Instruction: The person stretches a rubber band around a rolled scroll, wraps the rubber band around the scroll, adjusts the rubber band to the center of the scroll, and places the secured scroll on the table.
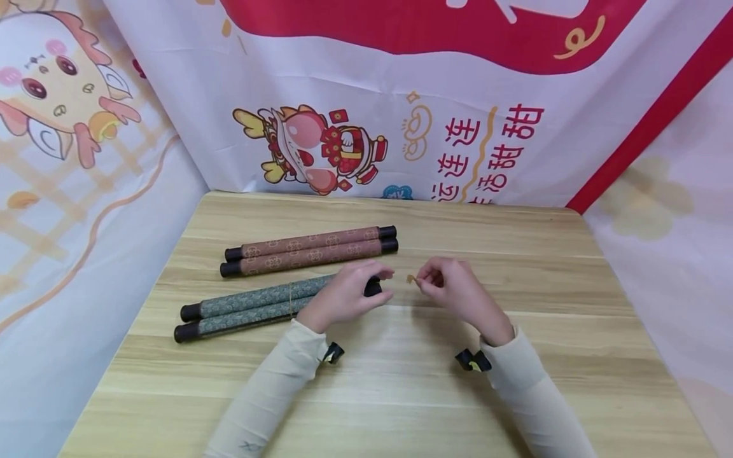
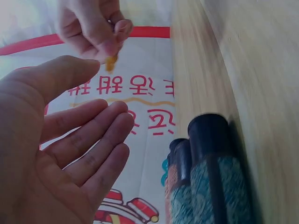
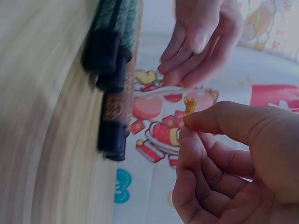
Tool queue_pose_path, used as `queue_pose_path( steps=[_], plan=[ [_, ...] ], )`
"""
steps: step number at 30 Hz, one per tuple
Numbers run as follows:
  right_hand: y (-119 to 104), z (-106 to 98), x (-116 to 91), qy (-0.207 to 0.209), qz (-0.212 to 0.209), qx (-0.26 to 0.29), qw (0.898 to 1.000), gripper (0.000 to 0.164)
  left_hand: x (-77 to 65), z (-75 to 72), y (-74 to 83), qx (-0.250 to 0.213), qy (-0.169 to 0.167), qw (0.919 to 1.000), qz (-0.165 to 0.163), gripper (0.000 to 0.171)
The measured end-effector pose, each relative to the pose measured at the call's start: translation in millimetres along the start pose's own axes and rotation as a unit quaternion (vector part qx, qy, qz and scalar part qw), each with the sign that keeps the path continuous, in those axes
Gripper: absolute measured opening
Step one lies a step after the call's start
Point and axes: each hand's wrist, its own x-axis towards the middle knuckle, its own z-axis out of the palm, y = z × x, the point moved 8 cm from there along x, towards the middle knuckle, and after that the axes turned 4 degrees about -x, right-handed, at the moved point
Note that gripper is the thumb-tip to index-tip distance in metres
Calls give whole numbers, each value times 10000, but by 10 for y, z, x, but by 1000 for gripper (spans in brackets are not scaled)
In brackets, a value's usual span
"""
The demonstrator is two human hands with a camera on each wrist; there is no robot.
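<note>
My right hand (image 1: 458, 289) pinches a small bunched yellow rubber band (image 3: 190, 105) between thumb and forefinger. Facing it, my left hand (image 1: 343, 294) holds nothing, its fingers loosely bent and the thumb apart from them, as the left wrist view shows. Below the left hand lies a pair of green patterned scrolls (image 1: 240, 305) with black end knobs, side by side, a thin band (image 1: 291, 299) around them. The left hand hides part of their right end. Farther back, a pair of brown patterned scrolls (image 1: 309, 251) lies parallel to them, also with black knobs.
All the scrolls lie on a wood-grain table (image 1: 412, 407). A white and red printed cloth (image 1: 343, 70) hangs behind its far edge, with more cloth along the left and right sides. A black wrist strap (image 1: 473, 360) shows at the right sleeve.
</note>
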Motion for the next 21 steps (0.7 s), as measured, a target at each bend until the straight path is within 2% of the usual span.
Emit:
queue_pose_path(
  steps=[6,12,21],
  plan=[
    [-181,21,-59,5,-305,49,9995,4,47,79,14,-446,132,9989,97,30],
    [-260,46,-87,25,-417,175,9990,4,47,110,27,-859,170,9960,193,21],
    [-269,76,-106,34,-489,256,9985,4,38,109,46,-1006,202,9946,170,13]
  ],
)
